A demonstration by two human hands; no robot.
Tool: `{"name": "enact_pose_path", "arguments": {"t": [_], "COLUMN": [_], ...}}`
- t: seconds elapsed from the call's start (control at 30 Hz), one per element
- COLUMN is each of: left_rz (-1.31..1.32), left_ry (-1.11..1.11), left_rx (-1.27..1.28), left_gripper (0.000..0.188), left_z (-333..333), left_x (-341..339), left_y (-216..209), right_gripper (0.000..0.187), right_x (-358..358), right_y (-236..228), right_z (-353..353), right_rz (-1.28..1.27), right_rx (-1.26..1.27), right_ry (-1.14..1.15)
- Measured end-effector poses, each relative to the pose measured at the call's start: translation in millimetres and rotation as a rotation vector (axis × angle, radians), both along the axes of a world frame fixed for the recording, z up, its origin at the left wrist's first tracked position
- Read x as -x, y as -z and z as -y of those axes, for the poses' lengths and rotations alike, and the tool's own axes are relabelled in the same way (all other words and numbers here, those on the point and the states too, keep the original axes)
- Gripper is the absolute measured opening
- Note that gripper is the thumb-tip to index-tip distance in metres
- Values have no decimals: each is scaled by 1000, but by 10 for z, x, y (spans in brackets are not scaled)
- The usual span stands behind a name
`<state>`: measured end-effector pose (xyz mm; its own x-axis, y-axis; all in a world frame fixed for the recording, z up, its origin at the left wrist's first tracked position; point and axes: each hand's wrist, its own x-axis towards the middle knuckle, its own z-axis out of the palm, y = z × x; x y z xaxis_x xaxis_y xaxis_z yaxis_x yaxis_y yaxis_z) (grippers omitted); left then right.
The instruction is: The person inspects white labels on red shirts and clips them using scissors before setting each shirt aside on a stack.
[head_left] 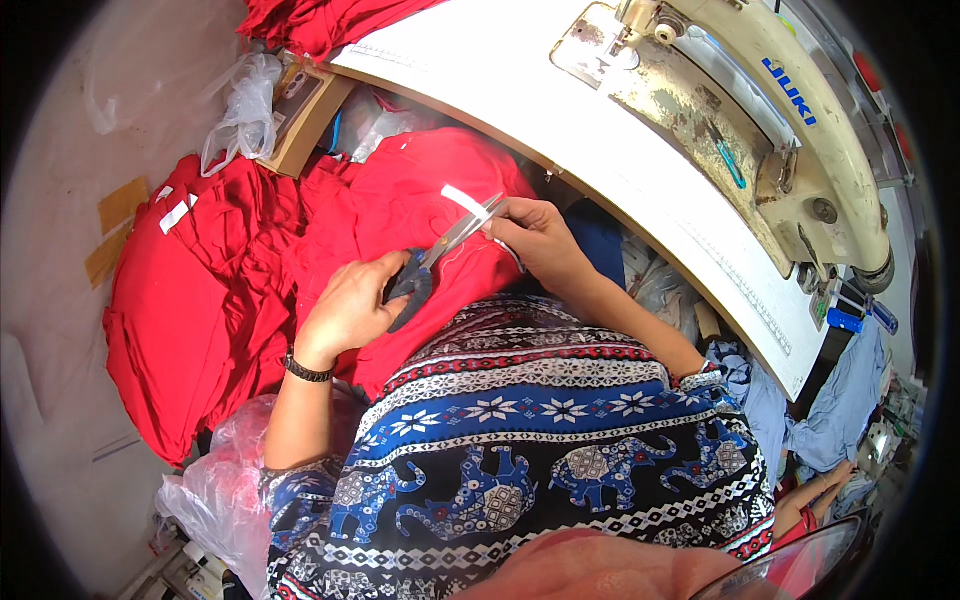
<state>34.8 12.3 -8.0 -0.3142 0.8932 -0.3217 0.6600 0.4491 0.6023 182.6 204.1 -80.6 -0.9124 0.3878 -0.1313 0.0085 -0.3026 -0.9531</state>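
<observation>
My left hand (350,305) is closed round the dark handles of a pair of scissors (455,238), whose blades point up and to the right. A narrow white strip (464,201) lies across the blades near their tips. My right hand (540,240) pinches the near end of this strip; the fingertips partly hide where it ends. Beneath both hands spreads red fabric (430,175), bunched over my lap. Another heap of red fabric (210,300) with small white tags sits to the left.
A white sewing table (470,60) runs along the right, carrying a sewing machine (820,130) and teal thread snips (730,163). A blue-handled screwdriver (884,317) is near its right end. Clear plastic bags (225,490) lie lower left. Another person's arm (815,490) shows at lower right.
</observation>
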Motion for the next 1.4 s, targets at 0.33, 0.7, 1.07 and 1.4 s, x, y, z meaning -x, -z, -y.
{"name": "enact_pose_path", "arguments": {"t": [0.33,0.7,1.07,1.4], "left_rz": [-316,-215,-711,-540], "left_ry": [-140,-12,-283,-572], "left_rx": [-454,-754,-113,-971], "left_gripper": [32,40,38,26], "left_z": [-1116,-2496,117,1192], "left_x": [855,895,407,863], "left_y": [64,97,138,-1513], "right_gripper": [31,32,37,57], "right_x": [-10,-250,345,421], "right_y": [252,439,-575,-1732], "right_z": [55,-3,-428,-527], "right_rz": [-17,162,-269,-968], "right_rx": [180,465,296,-764], "right_ry": [137,-31,222,449]}}
